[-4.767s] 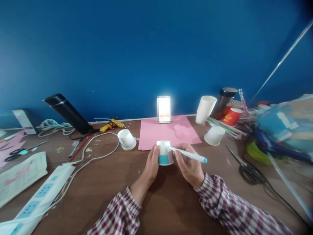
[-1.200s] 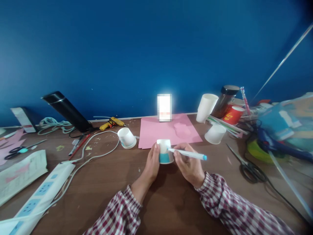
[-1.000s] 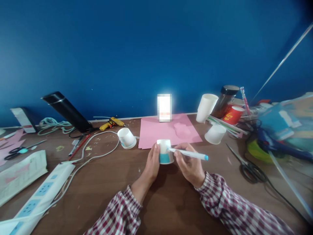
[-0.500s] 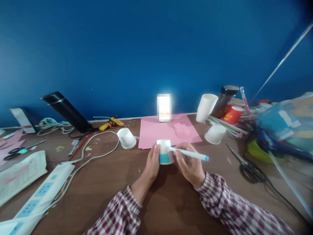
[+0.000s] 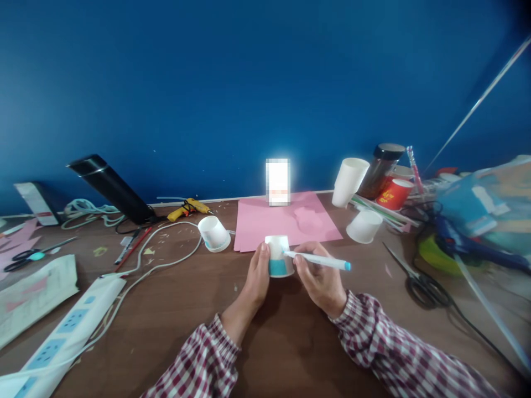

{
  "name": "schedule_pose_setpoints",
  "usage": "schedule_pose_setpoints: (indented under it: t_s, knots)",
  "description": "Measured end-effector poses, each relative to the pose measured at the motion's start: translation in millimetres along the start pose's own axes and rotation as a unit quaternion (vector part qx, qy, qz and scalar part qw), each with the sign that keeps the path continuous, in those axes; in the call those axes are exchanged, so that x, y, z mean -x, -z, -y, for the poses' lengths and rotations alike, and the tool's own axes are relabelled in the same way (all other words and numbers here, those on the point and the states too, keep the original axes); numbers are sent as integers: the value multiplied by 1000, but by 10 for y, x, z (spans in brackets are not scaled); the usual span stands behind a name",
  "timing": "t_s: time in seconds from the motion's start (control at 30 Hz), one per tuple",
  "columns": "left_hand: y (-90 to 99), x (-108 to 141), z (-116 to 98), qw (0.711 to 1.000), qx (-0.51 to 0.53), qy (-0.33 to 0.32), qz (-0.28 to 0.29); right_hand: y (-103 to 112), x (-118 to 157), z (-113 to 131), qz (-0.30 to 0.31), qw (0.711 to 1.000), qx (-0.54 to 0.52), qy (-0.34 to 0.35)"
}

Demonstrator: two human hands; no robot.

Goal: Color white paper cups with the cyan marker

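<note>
My left hand (image 5: 258, 273) is closed round the left side of a white paper cup (image 5: 277, 247), which is upside down with a blue-green band coloured near its wide rim. In my right hand (image 5: 321, 282) is a white marker with a light blue end (image 5: 327, 262). Its tip meets the cup's side above the coloured band. Just beyond the hands lies pink paper (image 5: 265, 221). To the left of it stands another paper cup (image 5: 214, 234) with some blue marks near its rim. A plain white cup (image 5: 364, 226) is on the right.
Scissors (image 5: 418, 279) lie at the right, near a stack of paper cups (image 5: 350, 182) and a red cup (image 5: 395, 194). A bright, blurred-out upright object (image 5: 278, 182) stands on the paper. Leftward are a yellow glue gun (image 5: 189, 209), black flask (image 5: 110, 188) and power strip (image 5: 70, 326).
The whole view has shifted very slightly. The marker has tilted a little, its blue end dipping slightly left, while its tip stays at the cup.
</note>
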State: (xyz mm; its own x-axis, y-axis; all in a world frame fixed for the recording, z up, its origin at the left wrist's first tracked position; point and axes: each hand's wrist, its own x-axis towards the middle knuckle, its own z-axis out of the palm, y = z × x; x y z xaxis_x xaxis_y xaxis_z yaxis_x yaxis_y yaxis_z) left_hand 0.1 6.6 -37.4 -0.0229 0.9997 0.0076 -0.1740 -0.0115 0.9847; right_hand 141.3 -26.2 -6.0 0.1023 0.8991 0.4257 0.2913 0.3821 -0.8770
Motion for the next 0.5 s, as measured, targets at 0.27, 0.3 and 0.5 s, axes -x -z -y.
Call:
schedule_pose_setpoints:
  t_s: [0.27,0.3,0.5]
  knots:
    - [-45,19,-119,999,-26,-12,17,1,1,-8,-4,1000,0,9]
    - [-44,19,-123,999,-26,-13,16,-1,1,-8,-2,1000,-2,5]
    - [-31,6,-62,1000,-24,-9,8,-8,2,1,3,1000,-11,-5]
